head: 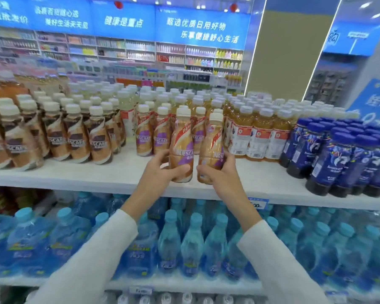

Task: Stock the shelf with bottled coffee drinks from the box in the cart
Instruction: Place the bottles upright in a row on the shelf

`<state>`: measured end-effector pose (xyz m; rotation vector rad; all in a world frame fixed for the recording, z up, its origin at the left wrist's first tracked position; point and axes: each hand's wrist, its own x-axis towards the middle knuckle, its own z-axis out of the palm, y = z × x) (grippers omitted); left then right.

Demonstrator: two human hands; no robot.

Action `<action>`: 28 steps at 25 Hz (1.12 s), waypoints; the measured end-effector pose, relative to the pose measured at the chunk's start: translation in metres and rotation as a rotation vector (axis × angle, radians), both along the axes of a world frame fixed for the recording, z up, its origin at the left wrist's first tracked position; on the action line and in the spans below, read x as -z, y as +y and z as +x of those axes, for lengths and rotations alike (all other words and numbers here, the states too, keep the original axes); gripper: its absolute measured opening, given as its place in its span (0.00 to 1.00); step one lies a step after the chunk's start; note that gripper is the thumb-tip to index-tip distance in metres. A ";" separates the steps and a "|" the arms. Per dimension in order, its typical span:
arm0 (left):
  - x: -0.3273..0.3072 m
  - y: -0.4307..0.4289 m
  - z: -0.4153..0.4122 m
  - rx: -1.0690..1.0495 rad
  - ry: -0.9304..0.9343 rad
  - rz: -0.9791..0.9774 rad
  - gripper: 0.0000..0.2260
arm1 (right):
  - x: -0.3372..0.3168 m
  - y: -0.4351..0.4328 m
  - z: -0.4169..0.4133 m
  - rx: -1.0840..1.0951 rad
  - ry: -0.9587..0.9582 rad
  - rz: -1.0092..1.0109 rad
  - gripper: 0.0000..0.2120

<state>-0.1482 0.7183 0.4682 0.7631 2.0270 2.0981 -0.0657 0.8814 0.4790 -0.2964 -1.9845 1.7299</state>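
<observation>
My left hand (160, 170) grips a tan and purple coffee bottle (182, 141) with a cream cap, held upright at the front of the white shelf (97, 172). Beside it, my right hand (219, 172) grips a second, matching coffee bottle (213, 143), also upright. Both bottles stand or hover just in front of a short row of the same purple-label coffee bottles (144, 134). The box and the cart are out of view.
Brown-label coffee bottles (77, 137) fill the shelf's left side, amber tea bottles (259, 132) stand to the right, and dark blue bottles (342, 159) crowd the far right. Light blue water bottles (191, 242) fill the lower shelf. A price tag (258, 204) hangs on the shelf edge.
</observation>
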 end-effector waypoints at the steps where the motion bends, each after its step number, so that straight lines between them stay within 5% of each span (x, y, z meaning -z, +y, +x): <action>1: -0.003 0.006 -0.012 0.011 0.034 -0.042 0.21 | -0.003 0.004 -0.008 0.016 0.000 0.010 0.34; 13: 0.031 0.014 -0.059 0.107 0.081 -0.240 0.23 | 0.039 0.021 -0.036 0.080 -0.044 0.167 0.37; 19: 0.027 0.007 -0.048 -0.019 0.065 -0.191 0.38 | 0.026 0.047 -0.023 -0.047 -0.050 0.082 0.39; 23: 0.024 0.009 -0.036 -0.206 0.101 -0.220 0.33 | 0.029 0.046 -0.017 0.029 -0.053 0.191 0.30; 28: 0.022 0.013 -0.033 -0.135 0.121 -0.251 0.30 | 0.031 0.031 -0.014 0.153 -0.029 0.342 0.35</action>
